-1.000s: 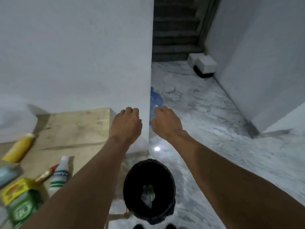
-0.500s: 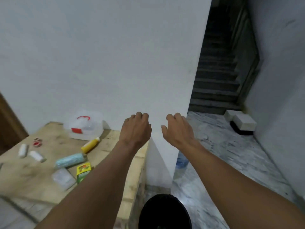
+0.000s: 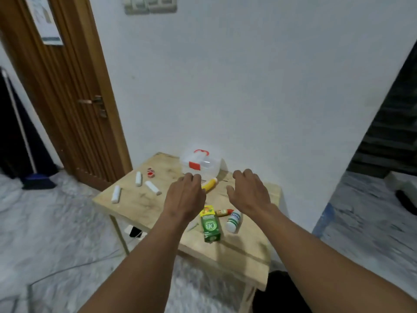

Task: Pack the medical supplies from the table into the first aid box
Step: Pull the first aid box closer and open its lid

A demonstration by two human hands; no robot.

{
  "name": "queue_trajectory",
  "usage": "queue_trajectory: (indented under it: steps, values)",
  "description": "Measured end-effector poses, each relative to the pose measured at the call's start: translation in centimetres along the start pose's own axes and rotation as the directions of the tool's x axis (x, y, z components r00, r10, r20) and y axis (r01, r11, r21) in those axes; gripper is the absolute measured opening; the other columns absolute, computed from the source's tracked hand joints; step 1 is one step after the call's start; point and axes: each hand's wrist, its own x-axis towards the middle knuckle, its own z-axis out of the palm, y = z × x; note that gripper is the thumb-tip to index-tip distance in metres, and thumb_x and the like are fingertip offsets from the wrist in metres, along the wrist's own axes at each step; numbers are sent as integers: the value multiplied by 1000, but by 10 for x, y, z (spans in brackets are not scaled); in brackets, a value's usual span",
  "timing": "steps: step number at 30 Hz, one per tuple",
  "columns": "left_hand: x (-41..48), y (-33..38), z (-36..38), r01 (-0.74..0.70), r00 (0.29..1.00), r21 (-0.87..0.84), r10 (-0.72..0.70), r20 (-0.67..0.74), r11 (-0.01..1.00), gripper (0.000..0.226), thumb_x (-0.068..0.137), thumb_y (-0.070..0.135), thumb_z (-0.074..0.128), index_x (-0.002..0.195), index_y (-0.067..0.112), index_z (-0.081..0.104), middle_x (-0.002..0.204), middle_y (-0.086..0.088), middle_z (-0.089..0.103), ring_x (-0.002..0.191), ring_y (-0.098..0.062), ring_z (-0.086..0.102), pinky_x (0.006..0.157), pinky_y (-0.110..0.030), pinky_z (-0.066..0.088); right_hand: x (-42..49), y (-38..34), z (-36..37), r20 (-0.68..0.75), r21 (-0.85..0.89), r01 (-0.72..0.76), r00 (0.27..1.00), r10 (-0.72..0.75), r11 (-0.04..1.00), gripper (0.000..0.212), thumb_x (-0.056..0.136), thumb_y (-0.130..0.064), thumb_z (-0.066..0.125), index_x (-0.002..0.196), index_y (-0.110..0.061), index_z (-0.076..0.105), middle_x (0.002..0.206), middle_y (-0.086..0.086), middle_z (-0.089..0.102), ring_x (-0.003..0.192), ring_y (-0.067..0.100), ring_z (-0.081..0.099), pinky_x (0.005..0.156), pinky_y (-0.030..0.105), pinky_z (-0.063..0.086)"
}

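Observation:
A clear first aid box [image 3: 200, 165] with a red handle and latch stands closed at the back of a small wooden table [image 3: 144, 204]. On the table lie three white rolls [image 3: 138, 179], a red tape roll [image 3: 150, 172], a yellow tube [image 3: 209, 184], a green carton [image 3: 210, 225], a small red-tipped bottle [image 3: 223, 212] and a white bottle [image 3: 233, 220]. My left hand [image 3: 185, 197] and my right hand [image 3: 250, 192] hover palm-down above the table, fingers loosely apart, holding nothing. My left hand hides part of the tabletop.
A wooden door [image 3: 67, 86] stands to the left of the table. A white wall [image 3: 248, 86] runs behind it. A black bin [image 3: 282, 292] sits on the marble floor by the table's near right leg. Dark stairs [image 3: 390, 136] are at the right.
The view has swung left from the stairs and bin to the table, which now sits centred. Both hands stay raised and empty, now over the tabletop.

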Motion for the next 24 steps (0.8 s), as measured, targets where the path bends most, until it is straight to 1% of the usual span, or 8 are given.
queue_trajectory:
  steps: [3, 6, 8, 11, 14, 19, 24]
  values:
    - [4, -64, 1, -20, 1000, -13, 20, 10, 1000, 37, 99, 34, 46, 126, 11, 54, 121, -10, 58, 104, -31, 59, 78, -39, 45, 14, -56, 26, -5, 5, -17, 1000, 17, 1000, 36, 95, -33, 50, 123, -11, 51, 122, 12, 50, 117, 32, 48, 87, 38, 46]
    - [8, -126, 4, -27, 999, -17, 28, 42, 999, 36, 99, 35, 46, 126, 12, 54, 122, -9, 59, 104, -29, 60, 77, -38, 46, 26, -104, 53, 31, 26, -47, 998, 46, 999, 36, 95, -32, 50, 124, -12, 52, 124, 11, 51, 116, 31, 49, 86, 38, 46]
    - [14, -162, 8, -53, 997, -15, 54, 63, 998, 36, 99, 35, 46, 126, 12, 53, 123, -9, 59, 105, -29, 59, 78, -38, 45, 36, -128, 69, 33, 11, -69, 997, 68, 998, 35, 95, -32, 50, 123, -12, 52, 122, 11, 52, 114, 32, 50, 85, 37, 46]
    - [27, -201, 14, -61, 993, -50, 65, 98, 997, 37, 99, 35, 46, 127, 12, 53, 125, -8, 57, 106, -29, 59, 81, -39, 46, 50, -151, 90, 55, -11, -114, 992, 114, 993, 36, 95, -33, 49, 123, -11, 52, 122, 12, 52, 118, 33, 48, 85, 38, 47]
    - [46, -223, 27, -77, 989, -66, 85, 125, 995, 37, 100, 35, 45, 129, 13, 52, 127, -7, 57, 107, -26, 58, 82, -38, 46, 68, -161, 109, 72, -34, -147, 986, 149, 989, 38, 96, -35, 49, 125, -11, 52, 124, 12, 52, 120, 34, 48, 85, 38, 48]
    - [92, -238, 54, -119, 979, -73, 129, 159, 990, 34, 101, 34, 44, 126, 13, 52, 123, -8, 57, 106, -27, 59, 77, -35, 45, 114, -156, 134, 92, -52, -198, 975, 202, 979, 36, 96, -33, 49, 123, -10, 51, 121, 12, 52, 115, 33, 50, 82, 37, 47]
    - [156, -248, 81, -110, 976, -78, 123, 182, 991, 37, 102, 34, 41, 130, 12, 51, 127, -7, 56, 111, -26, 58, 81, -34, 44, 178, -137, 170, 104, 13, -268, 959, 265, 963, 39, 94, -33, 52, 126, -12, 53, 123, 12, 54, 114, 32, 54, 92, 40, 48]
